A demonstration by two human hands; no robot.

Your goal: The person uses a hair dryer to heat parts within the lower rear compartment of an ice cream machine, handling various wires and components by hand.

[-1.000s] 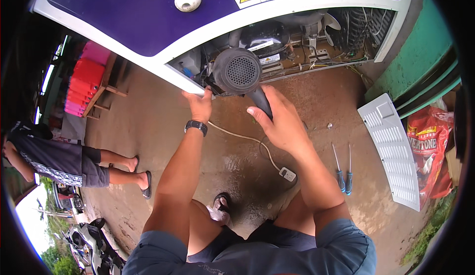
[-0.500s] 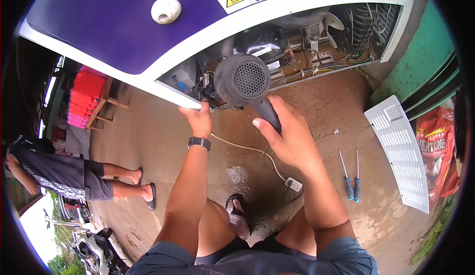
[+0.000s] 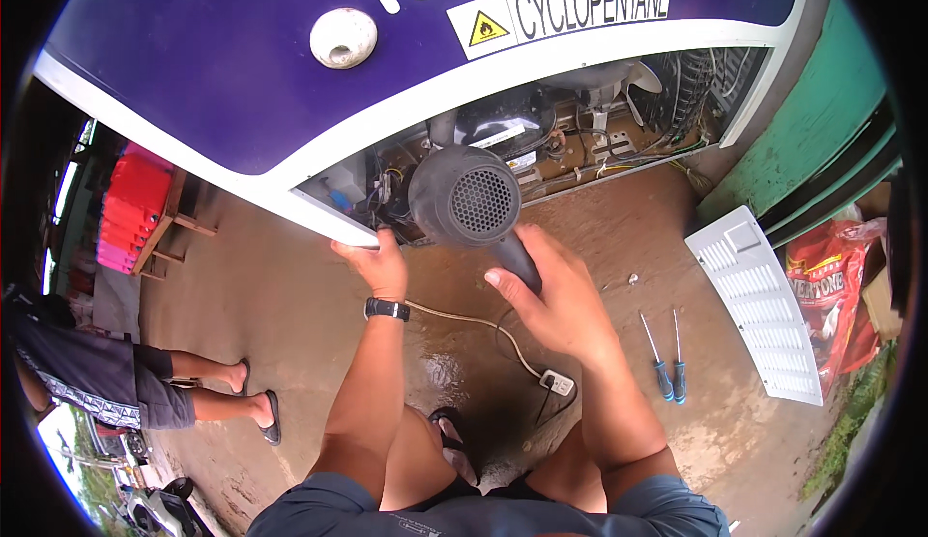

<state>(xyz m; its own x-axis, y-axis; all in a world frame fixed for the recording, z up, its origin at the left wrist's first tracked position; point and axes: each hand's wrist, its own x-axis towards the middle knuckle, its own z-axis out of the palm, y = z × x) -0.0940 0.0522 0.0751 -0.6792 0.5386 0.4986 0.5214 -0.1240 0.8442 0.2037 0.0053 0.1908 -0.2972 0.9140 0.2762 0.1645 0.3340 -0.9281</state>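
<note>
A black hair dryer (image 3: 464,197) is in my right hand (image 3: 556,300), whose fingers wrap round its handle. Its round perforated grille faces up toward me. The nozzle is hidden, on the side toward the open lower compartment of a purple and white chest freezer (image 3: 242,73). Within that compartment are a black compressor (image 3: 503,119), wiring, a fan blade (image 3: 646,78) and a dark coil (image 3: 684,78). My left hand (image 3: 379,268), below a wristwatch (image 3: 387,309), is closed on the freezer's white lower edge; part of its fingers is hidden there.
Two blue-handled screwdrivers (image 3: 672,380) lie on the wet floor beside a white louvred panel (image 3: 764,310). A cord runs to an outlet box (image 3: 556,382) near my feet. At the left stand a person (image 3: 106,368) and a red stack (image 3: 135,203); a red bag (image 3: 822,281) is at right.
The view has shifted, so the freezer sits lower and the floor items further left. Both hands keep their grips, and the hair dryer stays at the compartment opening.
</note>
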